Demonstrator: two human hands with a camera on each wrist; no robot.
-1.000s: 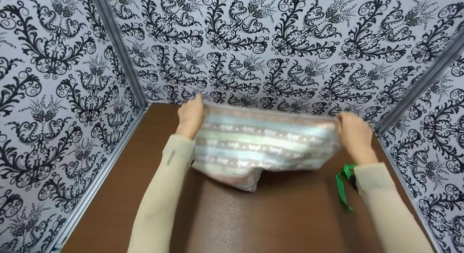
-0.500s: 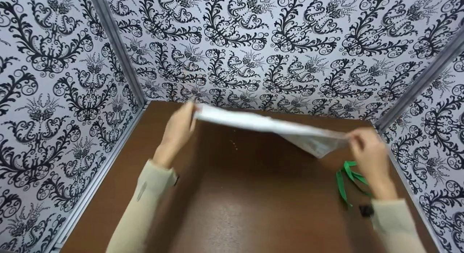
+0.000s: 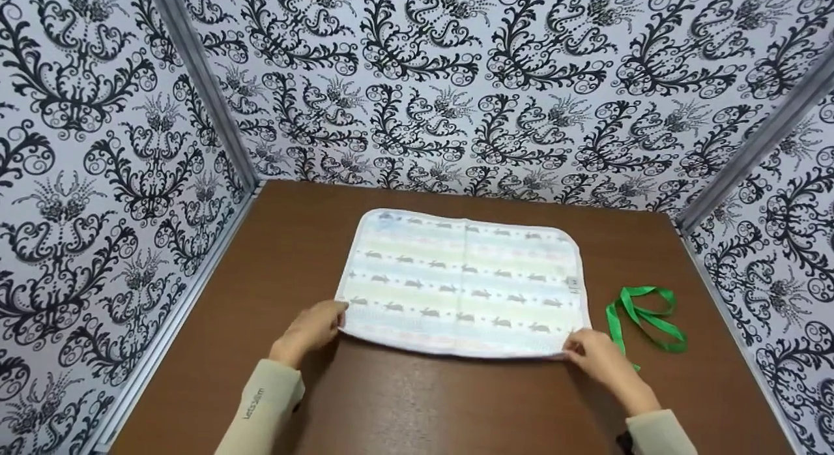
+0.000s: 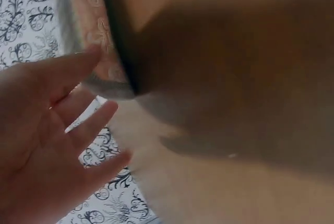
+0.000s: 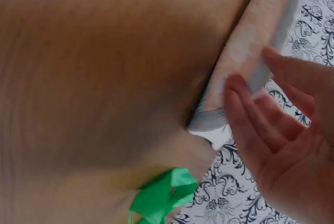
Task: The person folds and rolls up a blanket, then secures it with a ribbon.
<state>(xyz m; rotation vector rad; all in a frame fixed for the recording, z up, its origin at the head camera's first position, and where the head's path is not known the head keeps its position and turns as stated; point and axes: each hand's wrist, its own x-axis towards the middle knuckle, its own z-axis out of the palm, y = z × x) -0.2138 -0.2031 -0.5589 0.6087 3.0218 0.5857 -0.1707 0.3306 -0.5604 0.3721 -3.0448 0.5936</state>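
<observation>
A pale striped cloth (image 3: 462, 272) with rows of grey rabbits is spread on the brown table, its near edge slightly raised. My left hand (image 3: 314, 326) pinches its near left corner, and in the left wrist view the thumb of that hand (image 4: 52, 130) lies over the cloth's pinkish underside (image 4: 96, 20). At the near right corner, my right hand (image 3: 603, 358) pinches the edge between thumb and fingers. The right wrist view has the cloth (image 5: 245, 46) running up from that hand (image 5: 287, 130). A faint crease runs down the cloth's middle.
A loose green ribbon (image 3: 651, 318) lies on the table (image 3: 417, 403) to the right of the cloth. Black-and-white patterned walls (image 3: 456, 103) with grey metal posts (image 3: 215, 90) stand at the back and both sides.
The cloth was held up in the air, then swung over; now it lies spread on the table. Both hands have come down and nearer, still holding its corners.
</observation>
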